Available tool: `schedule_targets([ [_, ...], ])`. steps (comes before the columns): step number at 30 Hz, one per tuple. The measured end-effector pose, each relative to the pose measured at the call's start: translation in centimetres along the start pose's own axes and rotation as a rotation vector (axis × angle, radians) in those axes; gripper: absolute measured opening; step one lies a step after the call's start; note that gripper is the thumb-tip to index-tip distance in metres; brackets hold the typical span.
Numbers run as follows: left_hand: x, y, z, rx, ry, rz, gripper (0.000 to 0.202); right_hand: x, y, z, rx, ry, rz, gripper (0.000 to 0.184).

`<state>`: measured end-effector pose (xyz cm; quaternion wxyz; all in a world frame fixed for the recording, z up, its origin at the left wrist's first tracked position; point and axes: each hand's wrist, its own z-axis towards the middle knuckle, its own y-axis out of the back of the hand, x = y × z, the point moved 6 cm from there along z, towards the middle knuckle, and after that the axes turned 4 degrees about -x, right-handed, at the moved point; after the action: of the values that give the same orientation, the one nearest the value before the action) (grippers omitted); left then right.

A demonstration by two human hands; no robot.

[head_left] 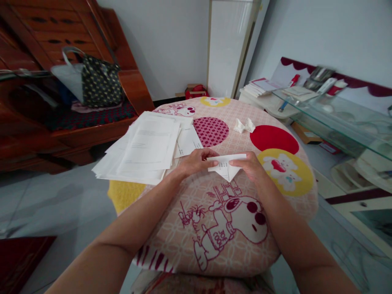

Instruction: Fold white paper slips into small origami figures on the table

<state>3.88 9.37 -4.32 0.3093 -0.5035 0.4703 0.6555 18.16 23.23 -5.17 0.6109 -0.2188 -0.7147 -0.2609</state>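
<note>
Between my two hands is a small folded sheet of white paper (228, 168), with printed marks on it and a pointed lower tip. My left hand (198, 161) is closed on its left end, thumb on top. Its right end is pinched by my right hand (249, 164), the thumb lying across the front. The paper is just above the patterned tablecloth (183, 228); whether it touches the cloth I cannot tell. Beyond my left hand lies a pile of printed white sheets (150, 141). Two small folded paper pieces (244, 125) sit farther back on the table.
A glass-topped side table (337, 118) with papers and containers stands on the right. At the left, a wooden bench (134, 90) holds a dark patterned bag (101, 81). A cardboard box (196, 90) with red contents rests by the back wall.
</note>
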Motion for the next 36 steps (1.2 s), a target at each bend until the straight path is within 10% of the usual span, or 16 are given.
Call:
schedule_targets([
  [10, -1.5, 0.4, -0.7, -0.244, -0.193, 0.369, 0.014, 0.8, 1.2, 0.7, -0.014, 0.208, -0.344, 0.020],
  [19, -2.9, -1.3, -1.3, -0.160, -0.543, 0.783, 0.027, 4.1, -0.6, -1.6, -0.114, 0.830, -0.762, 0.017],
  [25, -1.2, -3.0, -2.2, 0.170, -0.446, 0.964, 0.021, 1.0, -2.9, -2.7, 0.232, 0.762, -1.089, 0.021],
  [36, 0.0, -1.3, -1.7, 0.088, -0.316, 0.713, 0.021, 0.8, -1.8, -1.5, 0.264, 0.577, -0.845, 0.020],
])
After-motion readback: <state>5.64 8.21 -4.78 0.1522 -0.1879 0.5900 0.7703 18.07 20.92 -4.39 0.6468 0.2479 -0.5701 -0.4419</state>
